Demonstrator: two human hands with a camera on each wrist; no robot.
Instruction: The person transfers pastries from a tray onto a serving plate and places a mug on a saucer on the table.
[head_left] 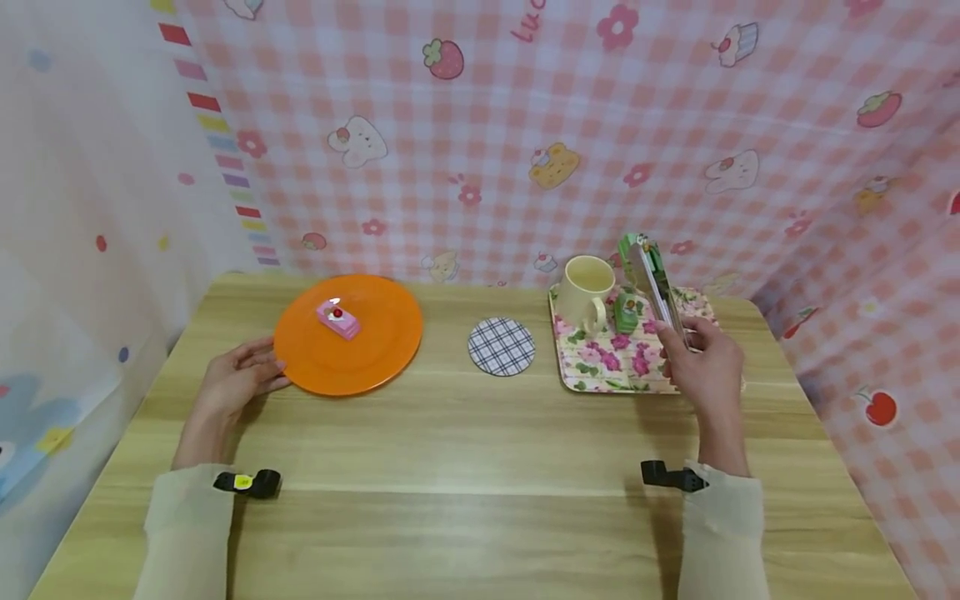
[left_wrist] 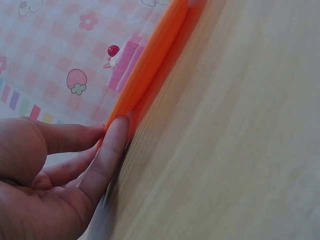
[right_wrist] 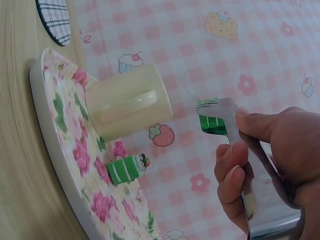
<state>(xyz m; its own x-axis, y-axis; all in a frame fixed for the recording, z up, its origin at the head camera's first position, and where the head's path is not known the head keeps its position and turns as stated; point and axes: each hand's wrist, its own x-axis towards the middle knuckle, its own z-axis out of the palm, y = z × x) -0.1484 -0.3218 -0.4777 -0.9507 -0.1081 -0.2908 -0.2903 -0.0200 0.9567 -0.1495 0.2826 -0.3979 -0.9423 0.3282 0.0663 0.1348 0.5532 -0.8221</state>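
My left hand (head_left: 238,379) pinches the near-left rim of an orange plate (head_left: 375,358), its fingertips meeting at the edge in the left wrist view. On that plate lies a pink toy cake slice (head_left: 339,318) with a red cherry. My right hand (head_left: 705,358) grips metal tongs (right_wrist: 262,175), raised over the right side of the table. Between the tongs' tips is a green toy cake slice (right_wrist: 211,122). A second green cake slice (right_wrist: 125,170) sits below it on a floral tray (head_left: 600,371), beside a cream mug (head_left: 581,292).
A round checked coaster (head_left: 502,347) lies between plate and tray on the wooden table (head_left: 435,450). Pink gingham cloth (head_left: 480,125) hangs right behind the table's back edge and along the right side. A white patterned curtain (head_left: 97,183) borders the left.
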